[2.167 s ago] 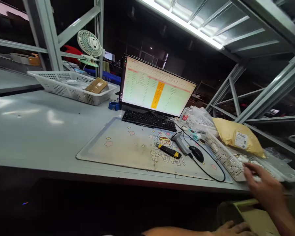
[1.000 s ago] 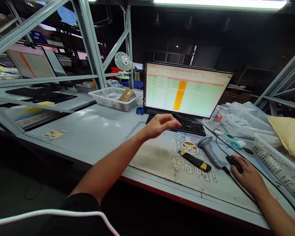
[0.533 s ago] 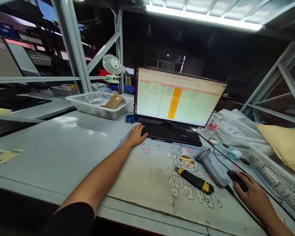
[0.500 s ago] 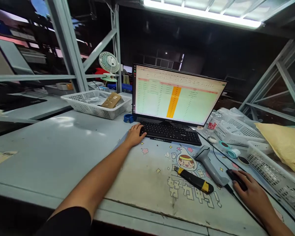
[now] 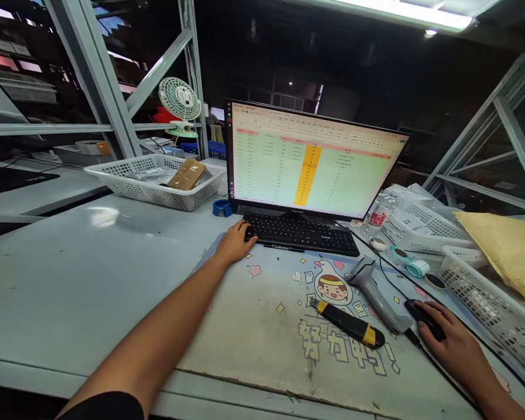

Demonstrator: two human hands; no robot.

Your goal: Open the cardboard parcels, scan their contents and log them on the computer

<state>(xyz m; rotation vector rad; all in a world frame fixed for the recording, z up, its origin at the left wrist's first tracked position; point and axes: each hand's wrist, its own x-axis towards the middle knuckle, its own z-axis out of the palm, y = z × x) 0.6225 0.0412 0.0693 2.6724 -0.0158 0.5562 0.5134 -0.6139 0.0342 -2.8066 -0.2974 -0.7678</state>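
Observation:
My left hand [image 5: 235, 242] rests at the left end of the black keyboard [image 5: 304, 235], its fingers lying on the keys and the thumb out to the side. My right hand [image 5: 457, 341] is wrapped over a black mouse [image 5: 424, 319] on the printed desk mat [image 5: 254, 326]. Behind the keyboard stands a monitor [image 5: 262, 169] with a spreadsheet that has one orange column. Between my hands lie a grey barcode scanner [image 5: 378, 297] and a black-and-yellow utility knife [image 5: 347, 324], neither of them held.
On the left, a white basket [image 5: 144, 189] holds a brown package [image 5: 187, 174], with a blue tape roll [image 5: 224, 207] beside it. White baskets [image 5: 485, 294], a yellow padded envelope [image 5: 503, 248], tape rolls [image 5: 417, 268] and a bottle [image 5: 377, 217] crowd the right. A small fan [image 5: 179, 99] stands behind.
The view has shifted a little, so the basket and monitor sit further left. On the screen, a cell in the orange column is now marked. Both hands stay in place.

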